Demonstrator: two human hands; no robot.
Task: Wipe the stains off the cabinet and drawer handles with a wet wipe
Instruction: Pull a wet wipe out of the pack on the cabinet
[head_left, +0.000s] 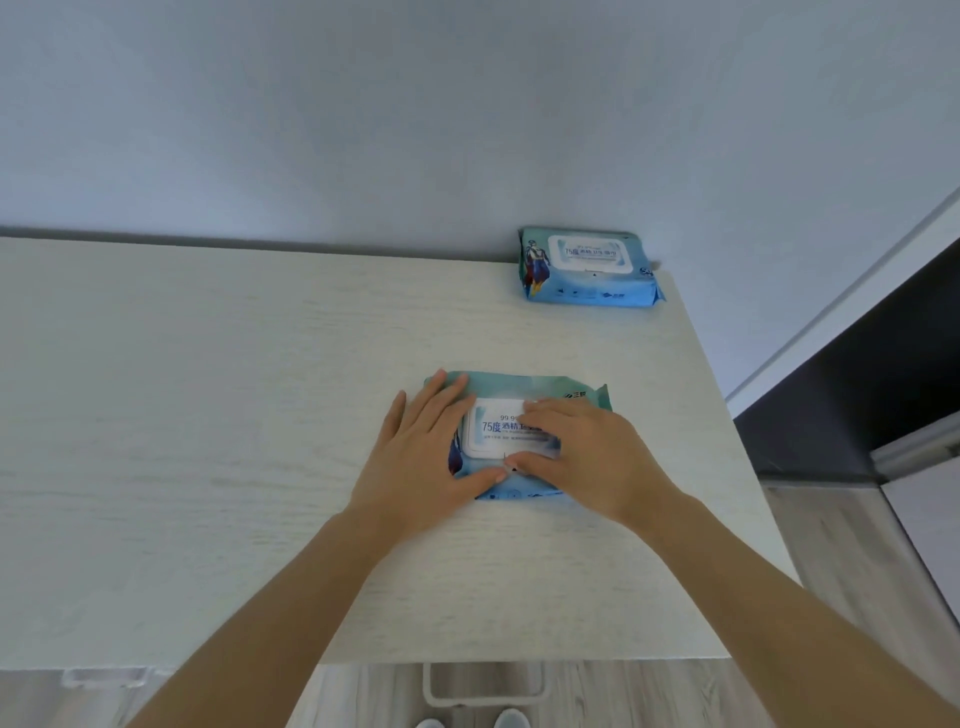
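Note:
A blue wet wipe pack with a white flip lid lies flat on the pale wooden cabinet top. My left hand rests flat on the pack's left end, fingers straight, thumb along its near edge. My right hand lies over the right half of the lid, fingers on its top and thumb at the lid's front edge. The lid looks closed. Two pale handles show below the cabinet's front edge: a drawer handle in the middle and another handle at the left.
A second, identical wipe pack lies at the back right corner against the grey wall. The cabinet top ends at a right edge; beyond it are wood flooring and a dark panel. The toes of shoes show at the bottom.

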